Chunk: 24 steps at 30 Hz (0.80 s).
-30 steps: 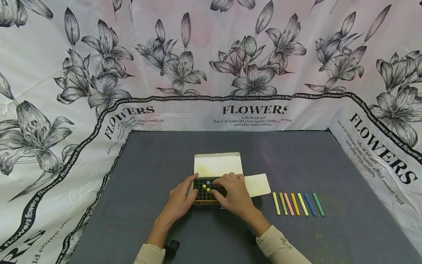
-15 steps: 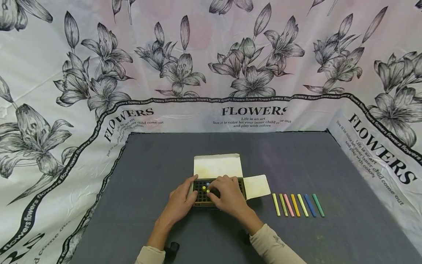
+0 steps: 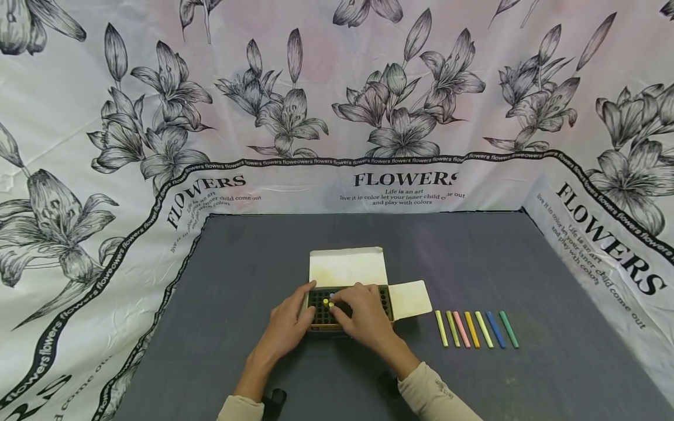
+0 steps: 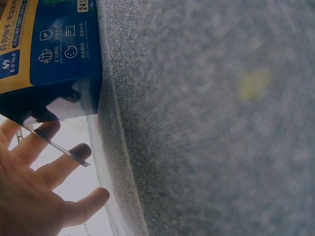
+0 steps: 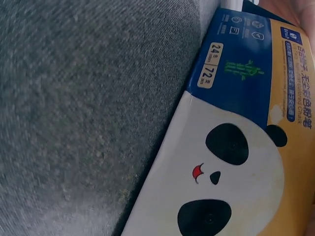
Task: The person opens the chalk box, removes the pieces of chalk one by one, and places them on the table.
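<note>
An uncovered chalk box (image 3: 321, 327) stands on the grey table, its inner tray (image 3: 320, 292) full of dark holes. At its left end, my left hand (image 3: 286, 318) holds the side, thumb by the near corner and fingertip at the far one. In the left wrist view, several spread fingers (image 4: 64, 169) lie by the blue box end and a thin flap. My right hand (image 3: 365, 316) reaches over the tray and pinches the top of a yellow chalk stick (image 3: 331, 304). Just left of it another yellow stick (image 3: 326, 302) stands in a hole. A blue one (image 3: 332, 296) is partly hidden.
Several coloured chalk sticks (image 3: 476, 328) lie in a row right of the box. The box's lid flap (image 3: 347, 266) is folded back, and a side flap (image 3: 411, 299) sticks out to the right. Flower-printed cloth (image 3: 295, 181) hangs around the table.
My right hand has moved slightly left over the tray, its thumb and finger closing on the front yellow chalk stick. My left hand has stayed on the box.
</note>
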Available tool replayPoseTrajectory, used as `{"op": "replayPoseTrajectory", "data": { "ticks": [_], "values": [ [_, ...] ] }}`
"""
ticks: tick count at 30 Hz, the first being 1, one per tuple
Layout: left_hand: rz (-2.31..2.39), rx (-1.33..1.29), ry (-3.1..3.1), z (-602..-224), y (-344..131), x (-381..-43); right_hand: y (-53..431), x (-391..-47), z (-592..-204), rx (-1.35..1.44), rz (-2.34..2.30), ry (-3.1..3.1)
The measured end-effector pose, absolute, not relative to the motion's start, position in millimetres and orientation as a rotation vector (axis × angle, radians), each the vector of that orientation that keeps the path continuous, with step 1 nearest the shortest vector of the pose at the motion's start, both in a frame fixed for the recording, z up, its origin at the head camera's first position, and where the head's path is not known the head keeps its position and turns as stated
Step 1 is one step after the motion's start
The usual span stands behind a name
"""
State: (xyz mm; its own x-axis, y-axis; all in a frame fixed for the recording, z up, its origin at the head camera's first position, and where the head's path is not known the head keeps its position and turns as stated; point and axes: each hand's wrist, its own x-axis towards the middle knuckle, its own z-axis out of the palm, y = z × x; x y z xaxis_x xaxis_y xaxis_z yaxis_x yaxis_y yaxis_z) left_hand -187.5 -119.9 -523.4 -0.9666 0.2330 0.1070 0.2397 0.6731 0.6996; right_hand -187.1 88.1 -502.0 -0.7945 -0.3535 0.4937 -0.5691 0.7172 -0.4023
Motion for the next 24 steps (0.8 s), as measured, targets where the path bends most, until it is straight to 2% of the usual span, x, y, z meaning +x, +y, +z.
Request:
{"op": "replayPoseTrajectory", "data": {
  "ticks": [24],
  "values": [
    [-1.182,-0.390,-2.880,-523,-118,-187,96,-186,-486,0.717,1.115,-2.209]
  ]
}}
